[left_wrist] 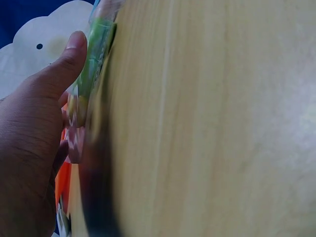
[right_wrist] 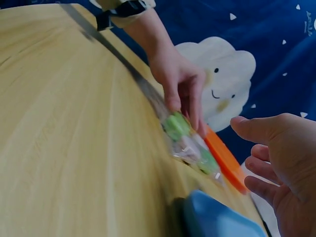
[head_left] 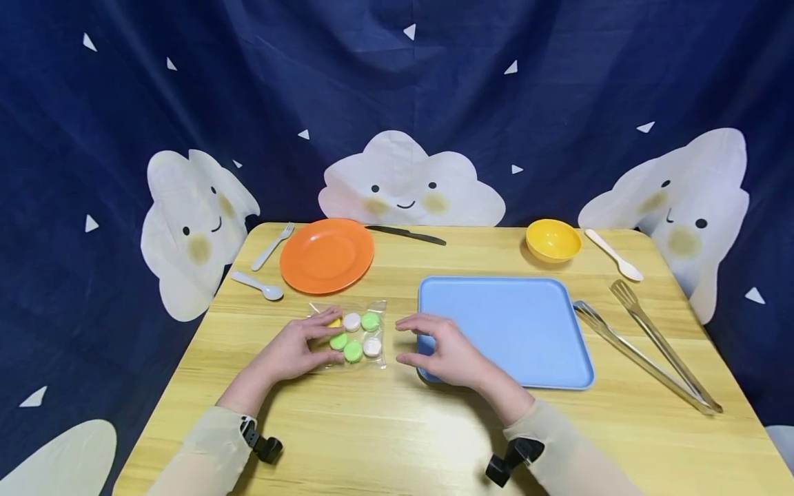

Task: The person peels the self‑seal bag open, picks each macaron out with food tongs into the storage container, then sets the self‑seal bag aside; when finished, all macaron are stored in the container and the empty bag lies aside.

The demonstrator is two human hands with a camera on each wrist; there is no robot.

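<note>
On the desk (head_left: 384,434), from the left, a pale spoon (head_left: 257,285) lies near a pale fork (head_left: 273,248). The left hand (head_left: 294,350) has its thumb and fingers parted over the left part of a clear bag (head_left: 362,335); I cannot tell whether they grip it. The bag lies in front of an orange plate (head_left: 327,255) and shows 3 green rounds, 2 pale ones and 1 yellow. Beyond is a black knife (head_left: 406,235). The right hand (head_left: 451,350), empty and open, is at the left edge of a blue tray (head_left: 505,331). Rightward come a yellow bowl (head_left: 554,241), a white spoon (head_left: 614,255) and metal tongs (head_left: 659,365).
</note>
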